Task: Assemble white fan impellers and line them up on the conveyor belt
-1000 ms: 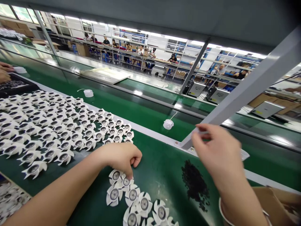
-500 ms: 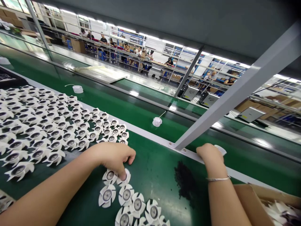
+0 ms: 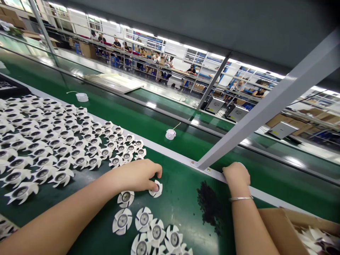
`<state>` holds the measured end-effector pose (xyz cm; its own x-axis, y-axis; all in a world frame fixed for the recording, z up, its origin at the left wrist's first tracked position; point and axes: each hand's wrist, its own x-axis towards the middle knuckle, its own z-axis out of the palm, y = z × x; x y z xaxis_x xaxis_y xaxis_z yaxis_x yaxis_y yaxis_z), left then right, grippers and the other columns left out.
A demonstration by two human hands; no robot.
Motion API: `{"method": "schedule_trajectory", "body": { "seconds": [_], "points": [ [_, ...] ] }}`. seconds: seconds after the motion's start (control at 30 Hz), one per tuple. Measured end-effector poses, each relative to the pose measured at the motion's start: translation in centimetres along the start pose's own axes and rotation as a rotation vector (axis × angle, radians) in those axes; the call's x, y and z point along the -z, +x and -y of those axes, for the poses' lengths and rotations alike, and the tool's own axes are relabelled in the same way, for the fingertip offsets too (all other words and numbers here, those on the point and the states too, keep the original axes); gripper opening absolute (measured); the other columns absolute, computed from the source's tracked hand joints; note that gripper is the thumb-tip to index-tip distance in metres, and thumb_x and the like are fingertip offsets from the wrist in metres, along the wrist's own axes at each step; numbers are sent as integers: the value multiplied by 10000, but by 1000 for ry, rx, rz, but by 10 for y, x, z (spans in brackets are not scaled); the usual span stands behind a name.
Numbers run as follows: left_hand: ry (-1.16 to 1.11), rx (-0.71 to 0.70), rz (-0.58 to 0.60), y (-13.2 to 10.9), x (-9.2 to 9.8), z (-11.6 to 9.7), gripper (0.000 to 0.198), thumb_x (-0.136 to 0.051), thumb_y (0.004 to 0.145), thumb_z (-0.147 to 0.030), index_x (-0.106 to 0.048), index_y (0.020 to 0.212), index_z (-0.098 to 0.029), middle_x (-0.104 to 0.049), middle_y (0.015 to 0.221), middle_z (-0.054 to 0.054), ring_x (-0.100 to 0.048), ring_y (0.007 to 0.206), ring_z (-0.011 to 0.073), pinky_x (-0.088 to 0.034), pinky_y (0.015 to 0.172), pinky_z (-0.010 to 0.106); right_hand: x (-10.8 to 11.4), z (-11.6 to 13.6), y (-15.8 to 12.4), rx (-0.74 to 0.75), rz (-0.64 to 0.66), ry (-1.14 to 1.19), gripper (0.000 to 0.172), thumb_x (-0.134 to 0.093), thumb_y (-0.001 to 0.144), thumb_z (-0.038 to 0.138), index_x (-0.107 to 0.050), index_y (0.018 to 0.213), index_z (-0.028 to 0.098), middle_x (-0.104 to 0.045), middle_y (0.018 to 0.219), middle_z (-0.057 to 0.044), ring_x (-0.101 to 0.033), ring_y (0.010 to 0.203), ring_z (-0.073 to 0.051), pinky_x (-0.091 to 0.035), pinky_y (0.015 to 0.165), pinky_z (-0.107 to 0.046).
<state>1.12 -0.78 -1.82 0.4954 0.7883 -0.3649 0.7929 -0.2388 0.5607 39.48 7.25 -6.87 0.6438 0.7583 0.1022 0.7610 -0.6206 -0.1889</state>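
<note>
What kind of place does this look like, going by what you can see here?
Most likely a factory assembly line: a long green conveyor belt, many identical white fan-shaped parts laid out in rows, and seated workers along another line beyond.

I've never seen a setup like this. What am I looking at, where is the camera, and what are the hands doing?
This single view comes from a camera worn on the person's head, looking forward and down at their own hands. The surface is a green assembly-line belt, covered with rows of white bladed discs with round grey centres. The left hand has its fingertips on one white disc. The right hand is curled at the belt's white edge; whether it holds anything cannot be seen. Nearby are a pile of small black bits and a cardboard box. Co-workers sit at benches beyond.
</note>
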Motion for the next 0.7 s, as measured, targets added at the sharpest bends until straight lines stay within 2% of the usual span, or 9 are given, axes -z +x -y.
{"method": "schedule_trajectory", "body": {
  "seconds": [0.1,0.2,0.3,0.4,0.47,0.53,0.6,0.63,0.7],
  "points": [
    [3,-5,-7,0,-1,1,312,-665,761,-469,-642,1030,-313,-628,853,-6,-559,657,178,-331,505,283,0,2,-5,-59,-87,1,519,-606,746,233,-593,1238,71,-546,1179,-284,-560,1128,-419,-503,836,-489],
    [11,-22,-10,1,-1,4,325,-664,764,-483,-637,1047,-324,-641,892,-6,-579,684,184,-345,519,283,-4,3,-6,-42,-152,15,702,-575,775,238,-408,1456,227,-298,1478,-230,-367,1326,-444,-411,981,-558],
    [15,-48,-42,4,-6,7,379,-660,773,-487,-627,1115,-326,-660,976,12,-615,760,200,-380,570,290,-9,0,-3,-1,-76,62,688,-596,742,239,-468,1417,292,-336,1458,-196,-420,1279,-453,-424,954,-571],
    [41,-69,-137,11,-14,8,373,-625,817,-477,-624,1151,-309,-671,1085,42,-636,939,247,-418,683,314,-11,-2,-4,12,-55,134,578,-627,702,239,-578,1277,218,-443,1306,-213,-521,1168,-433,-461,911,-530],
    [64,-84,-193,14,-17,6,355,-589,852,-477,-628,1153,-292,-679,1102,54,-626,1003,270,-418,732,331,-7,1,-8,19,-111,200,556,-654,695,263,-565,1234,164,-456,1260,-221,-566,1107,-406,-478,906,-498],
    [63,-105,-220,15,-15,3,366,-557,877,-504,-630,1153,-276,-685,1072,55,-627,972,263,-409,716,327,3,7,-14,15,-215,286,588,-662,729,327,-495,1254,122,-462,1236,-231,-581,1081,-383,-494,906,-469],
    [27,-123,-228,13,-9,2,382,-529,889,-544,-639,1133,-271,-682,1006,44,-624,895,236,-392,656,307,21,14,-23,1,-349,375,637,-575,839,404,-342,1351,105,-430,1267,-248,-565,1106,-349,-505,910,-439],
    [7,-130,-229,11,-6,2,391,-537,880,-566,-645,1115,-272,-675,970,35,-618,859,222,-380,629,297,33,17,-29,6,-424,424,619,-475,911,407,-239,1401,112,-393,1304,-257,-544,1142,-333,-502,920,-432],
    [-25,-141,-224,7,1,4,418,-601,827,-600,-657,1090,-280,-653,921,20,-600,804,200,-361,595,281,61,23,-46,149,-520,527,534,-214,993,322,-24,1460,147,-282,1390,-270,-453,1269,-324,-456,981,-474]
  ]
}}
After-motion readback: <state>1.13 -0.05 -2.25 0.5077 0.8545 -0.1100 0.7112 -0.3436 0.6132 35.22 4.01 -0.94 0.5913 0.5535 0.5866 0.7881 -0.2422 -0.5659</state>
